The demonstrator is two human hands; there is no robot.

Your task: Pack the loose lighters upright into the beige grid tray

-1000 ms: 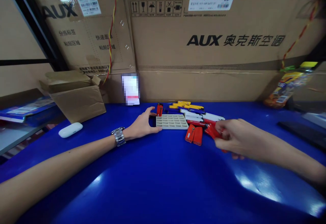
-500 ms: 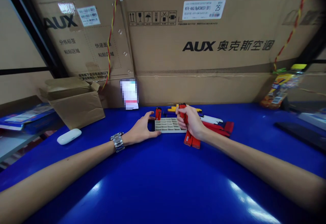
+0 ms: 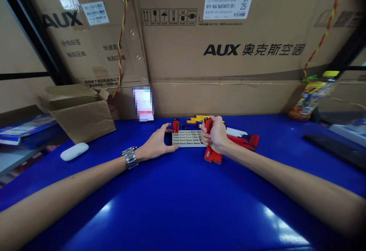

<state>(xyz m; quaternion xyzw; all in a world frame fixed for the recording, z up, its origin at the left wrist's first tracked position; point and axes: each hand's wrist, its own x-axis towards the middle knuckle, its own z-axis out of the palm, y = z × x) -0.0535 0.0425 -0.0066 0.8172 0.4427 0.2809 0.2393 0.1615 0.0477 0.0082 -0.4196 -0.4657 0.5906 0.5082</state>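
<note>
My left hand [image 3: 154, 142] curves round the left end of a pale grid tray [image 3: 187, 138], thumb at its front corner and fingers at the back. A red lighter [image 3: 175, 124] stands upright at the tray's back left corner. Over the tray's right end, my right hand [image 3: 219, 133] is closed round another upright red lighter [image 3: 208, 124] with a dark top. Two more red lighters [image 3: 213, 156] lie side by side on the table just below that hand, partly covered by it. The tray's right edge is hidden behind my right hand.
Yellow pens [image 3: 196, 119], white pens [image 3: 236, 132] and red items [image 3: 248, 142] lie behind and right of the tray. A phone [image 3: 143, 104], an open carton [image 3: 82, 117], a white case [image 3: 74, 152], a bottle [image 3: 313, 96] and a dark flat object [image 3: 333, 150] surround the blue table [image 3: 171, 201].
The whole view has shifted slightly. My right hand has turned a little and its fingers wrap the lighter more closely. My left hand stays at the tray's left end.
</note>
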